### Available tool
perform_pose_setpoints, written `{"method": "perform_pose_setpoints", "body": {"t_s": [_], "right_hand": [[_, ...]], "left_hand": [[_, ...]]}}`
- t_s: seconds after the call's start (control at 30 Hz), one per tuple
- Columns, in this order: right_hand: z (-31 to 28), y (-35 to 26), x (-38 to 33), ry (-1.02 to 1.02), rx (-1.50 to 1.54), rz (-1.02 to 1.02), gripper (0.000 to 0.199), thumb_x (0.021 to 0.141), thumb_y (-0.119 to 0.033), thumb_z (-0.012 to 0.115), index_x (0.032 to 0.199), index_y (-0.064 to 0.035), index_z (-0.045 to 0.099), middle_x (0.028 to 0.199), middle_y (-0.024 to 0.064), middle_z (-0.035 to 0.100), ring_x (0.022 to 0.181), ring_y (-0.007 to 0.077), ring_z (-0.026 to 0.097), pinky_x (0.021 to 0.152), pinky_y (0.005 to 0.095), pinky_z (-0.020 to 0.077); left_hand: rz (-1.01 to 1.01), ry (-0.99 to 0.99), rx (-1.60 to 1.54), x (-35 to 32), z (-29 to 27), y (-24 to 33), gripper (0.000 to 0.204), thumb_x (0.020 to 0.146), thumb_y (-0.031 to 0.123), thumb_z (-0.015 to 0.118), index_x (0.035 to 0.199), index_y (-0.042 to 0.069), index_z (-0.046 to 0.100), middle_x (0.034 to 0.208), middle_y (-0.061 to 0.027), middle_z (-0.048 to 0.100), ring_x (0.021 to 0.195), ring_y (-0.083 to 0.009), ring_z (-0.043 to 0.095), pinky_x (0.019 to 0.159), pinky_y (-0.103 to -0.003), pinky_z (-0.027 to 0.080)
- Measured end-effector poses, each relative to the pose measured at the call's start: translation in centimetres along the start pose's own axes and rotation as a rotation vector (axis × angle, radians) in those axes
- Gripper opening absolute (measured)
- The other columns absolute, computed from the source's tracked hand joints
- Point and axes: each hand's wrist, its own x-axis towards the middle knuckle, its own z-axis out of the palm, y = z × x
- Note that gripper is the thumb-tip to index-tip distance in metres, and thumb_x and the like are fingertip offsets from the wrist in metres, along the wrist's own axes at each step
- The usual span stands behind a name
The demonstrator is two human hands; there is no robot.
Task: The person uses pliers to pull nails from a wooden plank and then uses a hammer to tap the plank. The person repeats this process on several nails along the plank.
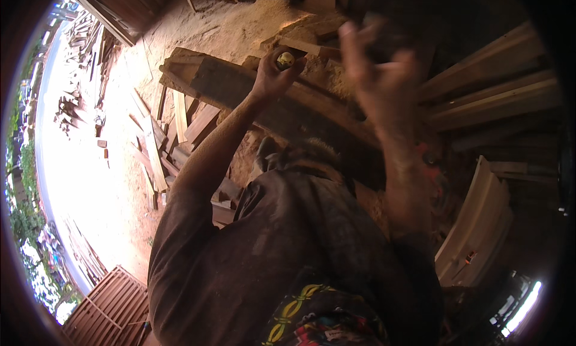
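My left hand (273,81) is closed around an upright thing with a round yellowish end (285,60) that faces up; the part below is hidden by my fingers, so its kind is unclear. The hand is over a thick, dark wooden beam (222,76) that slants from the upper left toward the lower right. Higher and to the right, my right hand (384,76) is raised and blurred by motion. A dark smeared shape shows by its fingers, and whether the hand grips it cannot be made out.
Sawdust (240,21) covers the ground beyond the beam. Loose offcuts (153,151) lie on the left, by a brightly lit yard. Long boards (492,103) stretch along the right, with a pale panel (474,226) below them. A slatted wooden frame (111,307) is at the lower left.
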Motion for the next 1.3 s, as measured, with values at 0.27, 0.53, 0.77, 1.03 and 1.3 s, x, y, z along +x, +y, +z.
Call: {"method": "perform_pose_setpoints", "body": {"t_s": [0.27, 0.53, 0.77, 1.03, 1.3], "right_hand": [[3.4, 11.6, -10.3, -0.519, 0.073, 0.403, 0.047, 0.084, -0.021, 0.082, 0.119, 0.0052, 0.064, 0.097, 0.0194, 0.076, 0.086, 0.0383, 0.073, 0.077, 0.0429, 0.0597], [1.9, 11.3, -25.2, -0.543, 0.233, 0.974, 0.054, 0.08, -0.032, 0.091, 0.114, 0.004, 0.069, 0.095, 0.0131, 0.075, 0.065, 0.0167, 0.07, 0.066, 0.0348, 0.0586], [0.3, 10.0, -25.2, -0.382, 0.199, 0.942, 0.053, 0.082, -0.033, 0.088, 0.116, 0.0033, 0.069, 0.107, 0.0175, 0.075, 0.101, 0.03, 0.073, 0.086, 0.0409, 0.0579], [-9.3, 7.4, -26.8, 0.359, 1.239, 0.984, 0.031, 0.097, -0.02, 0.076, 0.12, -0.001, 0.067, 0.11, 0.0079, 0.071, 0.104, 0.0118, 0.067, 0.089, 0.028, 0.0541], [-16.9, 5.6, -29.0, 0.661, 1.08, 1.078, 0.031, 0.094, -0.013, 0.078, 0.122, -0.0037, 0.067, 0.108, 0.0067, 0.072, 0.101, 0.0151, 0.069, 0.086, 0.032, 0.0553]], "left_hand": [[0.008, -0.035, -0.18, 1.1, -1.3, -1.4, 0.015, 0.096, 0.017, 0.073, 0.104, 0.004, 0.071, 0.084, -0.0034, 0.072, 0.074, -0.0111, 0.068, 0.068, -0.028, 0.056], [-0.44, 0.476, -0.44, 4.3, -10.7, -8.5, 0.026, 0.103, 0.02, 0.067, 0.08, 0.014, 0.055, 0.063, 0.0048, 0.04, 0.05, -0.0087, 0.038, 0.045, -0.03, 0.035], [0.3, -0.081, -0.142, -1.3, 5.1, 3.7, 0.007, 0.096, 0.014, 0.067, 0.095, 0.009, 0.062, 0.077, -0.0027, 0.061, 0.064, -0.0117, 0.058, 0.059, -0.031, 0.05], [0.938, -0.911, 0.184, -11.8, 18.6, 12.0, 0.03, 0.081, 0.033, 0.085, 0.098, 0.014, 0.068, 0.104, -0.004, 0.067, 0.107, -0.026, 0.067, 0.094, -0.044, 0.045], [0.947, -1.175, 0.138, -14.5, 24.7, 13.5, 0.048, 0.083, 0.033, 0.084, 0.122, 0.012, 0.066, 0.133, -0.0083, 0.061, 0.136, -0.0287, 0.053, 0.102, -0.052, 0.042]]}}
